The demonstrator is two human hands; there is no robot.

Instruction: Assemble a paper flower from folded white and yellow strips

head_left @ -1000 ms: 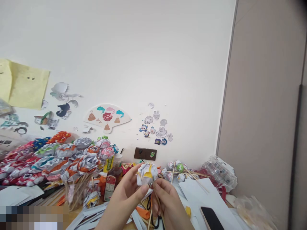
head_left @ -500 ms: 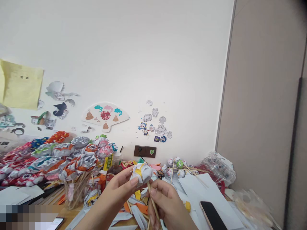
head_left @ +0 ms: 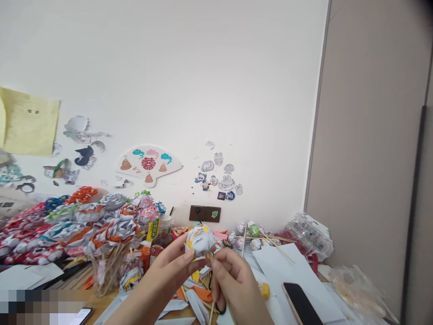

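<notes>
A white and yellow paper flower (head_left: 200, 240) on a thin wooden stick is held up over the middle of the table. My left hand (head_left: 179, 262) grips the flower's head from the left, thumb on its front and fingers behind. Below the bloom, my right hand (head_left: 233, 282) pinches the wooden stick (head_left: 211, 258) between thumb and fingers. Beneath my hands lie folded strips of white and orange paper (head_left: 199, 293). Part of the stick is hidden by my right hand.
Many paper flowers (head_left: 115, 230) are heaped at the left, beside a cup of sticks (head_left: 108, 273) and a bottle (head_left: 161, 241). White sheets (head_left: 294, 266) and a phone (head_left: 301, 303) lie at right. Behind stands a wall with a socket (head_left: 204, 213).
The flower has turned in my hands, showing more white petals at the front. My right hand has shifted slightly around the stick; the left stays on the bloom.
</notes>
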